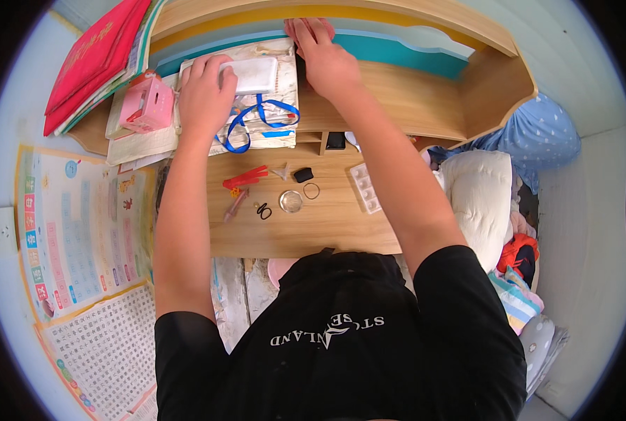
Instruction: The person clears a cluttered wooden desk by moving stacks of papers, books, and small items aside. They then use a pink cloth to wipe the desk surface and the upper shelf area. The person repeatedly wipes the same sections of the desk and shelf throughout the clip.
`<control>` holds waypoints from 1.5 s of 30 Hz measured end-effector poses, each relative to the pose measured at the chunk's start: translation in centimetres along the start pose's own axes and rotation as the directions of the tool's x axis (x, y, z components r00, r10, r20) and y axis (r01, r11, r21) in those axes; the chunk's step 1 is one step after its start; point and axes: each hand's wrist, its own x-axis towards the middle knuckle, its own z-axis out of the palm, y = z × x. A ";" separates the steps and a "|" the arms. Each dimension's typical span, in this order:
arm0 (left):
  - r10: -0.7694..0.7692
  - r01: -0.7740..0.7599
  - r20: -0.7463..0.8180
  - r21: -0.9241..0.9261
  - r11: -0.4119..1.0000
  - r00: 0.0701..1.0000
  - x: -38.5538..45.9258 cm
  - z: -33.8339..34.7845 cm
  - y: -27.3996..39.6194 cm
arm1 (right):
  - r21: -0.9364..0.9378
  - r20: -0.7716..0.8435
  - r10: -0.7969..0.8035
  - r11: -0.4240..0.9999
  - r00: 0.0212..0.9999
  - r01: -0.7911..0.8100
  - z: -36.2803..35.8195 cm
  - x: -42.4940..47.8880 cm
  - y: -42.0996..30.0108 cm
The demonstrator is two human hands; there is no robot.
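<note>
My right hand (pixel 330 68) presses a pink cloth (pixel 293 30) against the teal and pale-blue back panel of the wooden desk shelf (pixel 408 97). Its fingers lie over the cloth and hide part of it. My left hand (pixel 206 94) rests on a stack of books and papers (pixel 276 50) at the shelf's left side. The thumb of that hand touches a white flat case (pixel 255 75) lying on the stack. Just right of the left wrist, a blue ribbon (pixel 237 129) loops over the books. A pink box (pixel 147 105) stands left of this hand.
Red folders (pixel 94 58) lean at the upper left. On the desktop (pixel 302 231) lie red strips (pixel 245 177), a round clear lid (pixel 291 201), hair ties (pixel 264 211) and a white compartment tray (pixel 365 187). White bedding (pixel 476 200) is at right; a wall chart (pixel 84 226) hangs left.
</note>
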 end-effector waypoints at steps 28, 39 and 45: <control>0.002 -0.002 -0.004 0.022 1.000 1.000 -0.3 0.1 -0.1 | 0.053 0.024 0.076 0.996 0.997 -0.078 0.1 0.3 -2.3; 0.000 -0.001 0.021 0.040 0.999 1.000 -0.1 0.2 -0.6 | -0.322 -0.123 0.335 0.877 0.934 -0.357 -8.6 -4.7 14.7; 0.001 -0.002 0.015 0.038 0.999 1.000 -0.2 0.2 -0.6 | -0.283 -0.178 0.509 0.793 0.842 -0.539 -11.7 -5.3 17.5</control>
